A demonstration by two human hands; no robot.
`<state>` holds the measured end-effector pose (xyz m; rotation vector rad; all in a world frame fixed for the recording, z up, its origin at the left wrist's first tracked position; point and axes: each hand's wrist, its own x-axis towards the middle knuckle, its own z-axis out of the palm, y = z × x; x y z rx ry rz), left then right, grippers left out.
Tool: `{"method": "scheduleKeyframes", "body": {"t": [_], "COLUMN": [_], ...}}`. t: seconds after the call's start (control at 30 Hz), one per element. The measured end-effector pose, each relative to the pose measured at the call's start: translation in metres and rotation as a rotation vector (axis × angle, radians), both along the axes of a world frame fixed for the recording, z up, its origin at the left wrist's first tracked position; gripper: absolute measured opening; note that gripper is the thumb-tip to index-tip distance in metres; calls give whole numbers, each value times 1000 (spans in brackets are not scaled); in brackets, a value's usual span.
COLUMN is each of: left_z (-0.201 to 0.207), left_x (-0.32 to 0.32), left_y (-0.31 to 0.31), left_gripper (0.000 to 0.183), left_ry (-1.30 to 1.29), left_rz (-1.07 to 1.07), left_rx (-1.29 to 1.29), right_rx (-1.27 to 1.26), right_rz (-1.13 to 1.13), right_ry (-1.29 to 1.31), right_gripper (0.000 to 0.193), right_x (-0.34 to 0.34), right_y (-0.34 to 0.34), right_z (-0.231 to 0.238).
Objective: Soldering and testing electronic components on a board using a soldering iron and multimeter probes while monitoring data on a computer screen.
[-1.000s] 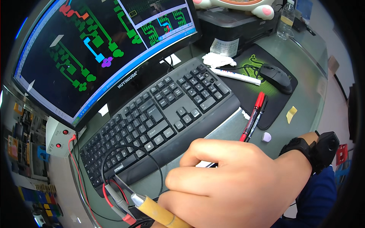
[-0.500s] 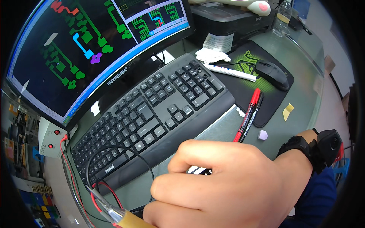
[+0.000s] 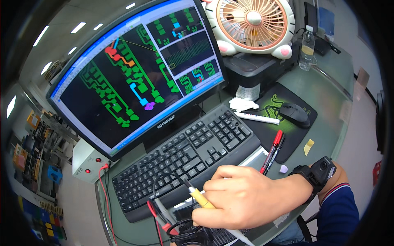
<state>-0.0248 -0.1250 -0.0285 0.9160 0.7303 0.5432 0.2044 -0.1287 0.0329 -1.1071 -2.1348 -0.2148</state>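
My right hand [image 3: 240,197] is closed around a yellow-handled pen-like tool [image 3: 201,198] with a slim metal tip. The tip points up and left over the keyboard's front edge. A white tapered end shows below the fist. Below the hand lies a dark item with rows of fine lines [image 3: 230,236], partly covered. Beside it are a bundle of black cable [image 3: 186,233], a red lead [image 3: 170,228] and a grey lead [image 3: 163,211]. Only a sliver of skin at the bottom edge may belong to my left hand; its fingers are hidden.
Beyond the hand sit a black keyboard [image 3: 180,158] and a monitor [image 3: 78,110] showing green traces. To the right are red and black markers [image 3: 271,151], a mouse [image 3: 294,115] on its pad, and a white marker [image 3: 257,119]. A fan [image 3: 217,24], bottle [image 3: 306,49] and white box [image 3: 84,158] stand farther off.
The view has lifted and drawn back, so the fan and more of the monitor show. My right hand appears smaller and lower right, still holding the yellow-handled tool.
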Motion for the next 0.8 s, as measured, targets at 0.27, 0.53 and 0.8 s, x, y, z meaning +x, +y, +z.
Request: {"method": "scheduleKeyframes", "body": {"t": [0.27, 0.53, 0.8], "left_z": [6, 6, -12], "left_x": [-1, 3, -1], "left_y": [-1, 1, 2], "left_gripper": [31, 38, 50], "left_ry": [-176, -147, 43], "left_rz": [-16, 3, -3], "left_rx": [-75, -86, 103], "right_rx": [11, 8, 62], "right_rz": [15, 17, 13], "right_ry": [7, 29, 84], "right_gripper": [11, 11, 11], "right_x": [-1, 0, -3], "right_y": [-2, 2, 1], "right_z": [3, -1, 2]}}
